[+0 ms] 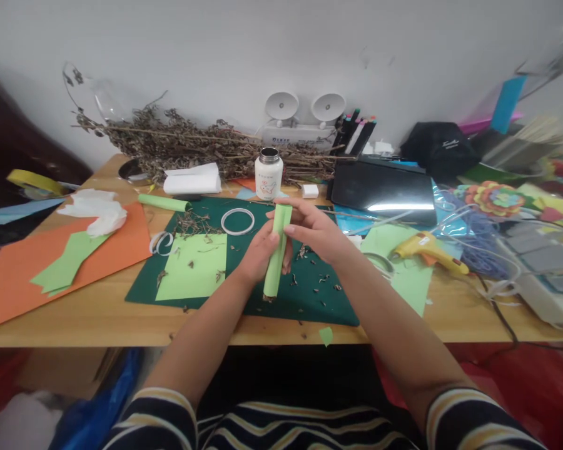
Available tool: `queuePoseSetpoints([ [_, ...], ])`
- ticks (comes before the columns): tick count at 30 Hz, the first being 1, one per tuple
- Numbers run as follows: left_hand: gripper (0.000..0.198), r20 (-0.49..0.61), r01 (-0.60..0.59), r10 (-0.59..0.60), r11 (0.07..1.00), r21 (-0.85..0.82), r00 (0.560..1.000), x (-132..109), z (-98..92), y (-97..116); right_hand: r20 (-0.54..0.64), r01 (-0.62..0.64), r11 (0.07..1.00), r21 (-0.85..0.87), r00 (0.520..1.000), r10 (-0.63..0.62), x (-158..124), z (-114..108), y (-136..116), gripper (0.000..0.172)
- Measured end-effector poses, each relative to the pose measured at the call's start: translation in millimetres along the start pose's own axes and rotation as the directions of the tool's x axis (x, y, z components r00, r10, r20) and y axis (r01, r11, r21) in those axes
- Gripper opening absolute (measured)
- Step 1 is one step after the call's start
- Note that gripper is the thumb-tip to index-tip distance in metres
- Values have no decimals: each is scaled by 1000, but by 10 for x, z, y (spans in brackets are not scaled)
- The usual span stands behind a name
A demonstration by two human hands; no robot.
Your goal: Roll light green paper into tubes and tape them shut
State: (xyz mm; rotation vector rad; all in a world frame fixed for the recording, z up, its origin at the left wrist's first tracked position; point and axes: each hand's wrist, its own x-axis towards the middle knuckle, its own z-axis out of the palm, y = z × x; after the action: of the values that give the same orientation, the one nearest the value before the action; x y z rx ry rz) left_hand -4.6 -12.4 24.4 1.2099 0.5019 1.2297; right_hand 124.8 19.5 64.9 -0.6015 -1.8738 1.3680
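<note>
Between my two hands is a green paper roll (pixel 276 256), held tilted above the dark green cutting mat (pixel 258 250). Dry brown plant bits poke from its lower end. My left hand (pixel 258 253) grips the roll's left side, thumb pressed on the paper. From the right, my right hand (pixel 314 231) wraps the upper part, its thumb lying on the paper. A flat green paper sheet (pixel 194 275) with dry leaf crumbs lies left of the hands. Beyond them lies a white tape ring (pixel 238 221).
Behind the mat stand an uncapped white bottle (pixel 268 175) and a long heap of dried plants (pixel 178 137). At right lie a yellow glue gun (pixel 426 250) and a black box (pixel 382 190). Orange paper (pixel 107 262) and another green roll (pixel 164 202) are at left.
</note>
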Motion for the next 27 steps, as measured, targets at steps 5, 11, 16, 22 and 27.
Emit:
queuePoseSetpoints([
  [5, 51, -69, 85, -88, 995, -43, 994, 37, 5, 15, -89, -14, 993, 117, 996, 24, 6, 26, 213, 48],
  [11, 47, -145, 224, -246, 962, -155, 958, 81, 37, -1, -194, -13, 997, 74, 981, 27, -33, 112, 405, 51],
  [16, 43, -278, 219, -309, 924, -312, 910, 148, -34, -19, -183, 69, 993, -99, 979, -86, -119, 107, 452, 66],
  [22, 33, -583, 85, -338, 905, -416, 738, 198, -148, 45, 217, 287, 843, -454, 954, -208, -146, 111, 399, 87],
  [27, 33, -686, 50, -358, 904, -425, 634, 200, -108, 50, 183, 346, 713, -610, 937, -298, -122, 210, 462, 69],
])
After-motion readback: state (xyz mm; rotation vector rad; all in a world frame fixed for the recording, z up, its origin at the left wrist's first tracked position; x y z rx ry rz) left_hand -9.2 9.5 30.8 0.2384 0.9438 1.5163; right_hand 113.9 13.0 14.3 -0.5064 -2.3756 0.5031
